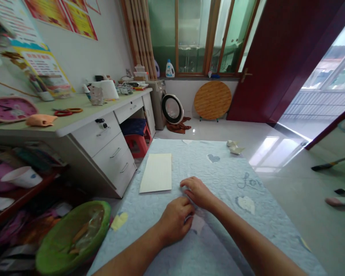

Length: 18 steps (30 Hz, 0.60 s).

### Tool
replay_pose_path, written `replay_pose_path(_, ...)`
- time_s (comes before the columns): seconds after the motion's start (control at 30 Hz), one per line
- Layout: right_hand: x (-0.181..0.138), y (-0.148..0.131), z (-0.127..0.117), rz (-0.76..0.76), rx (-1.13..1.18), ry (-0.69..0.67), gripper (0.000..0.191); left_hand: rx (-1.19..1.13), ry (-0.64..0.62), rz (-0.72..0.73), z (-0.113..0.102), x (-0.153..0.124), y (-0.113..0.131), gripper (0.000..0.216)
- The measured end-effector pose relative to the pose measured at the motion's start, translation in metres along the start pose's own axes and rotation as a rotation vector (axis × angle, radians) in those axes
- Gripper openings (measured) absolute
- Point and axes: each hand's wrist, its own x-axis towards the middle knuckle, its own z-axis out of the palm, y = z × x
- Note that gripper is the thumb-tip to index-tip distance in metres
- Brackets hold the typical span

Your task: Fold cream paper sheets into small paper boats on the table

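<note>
Since the left hand (175, 221) and right hand (198, 193) sit curled on the limp quilt (189, 161), grip state unclear; soft, best pinched at a fold.

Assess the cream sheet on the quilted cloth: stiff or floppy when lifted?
Probably light and somewhat floppy: the cream sheet shows almost no edge thickness. It lies flat without curling, so it may have some card-like stiffness. Its thin edge may be awkward to pinch from the soft quilted cloth.
</note>
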Motion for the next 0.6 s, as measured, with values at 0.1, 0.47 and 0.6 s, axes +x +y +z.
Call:
replay_pose_path(0.1, 0.018, -0.001, 0.006, -0.062, 0.024, -0.004, 0.034, 0.070, -0.079, 0.008, -0.008, -0.003, 0.007, 0.012)
replay_pose_path(0.47, 0.058, -0.021, 0.039, -0.174, -0.063, -0.046, 0.062, 0.008, -0.136, 0.165, -0.035, -0.032, -0.007, 0.013)
replay_pose_path(0.6, 0.059, -0.024, 0.042, -0.171, -0.120, -0.059, 0.038, -0.048, 0.055, 0.065, -0.034, -0.036, -0.022, 0.010)
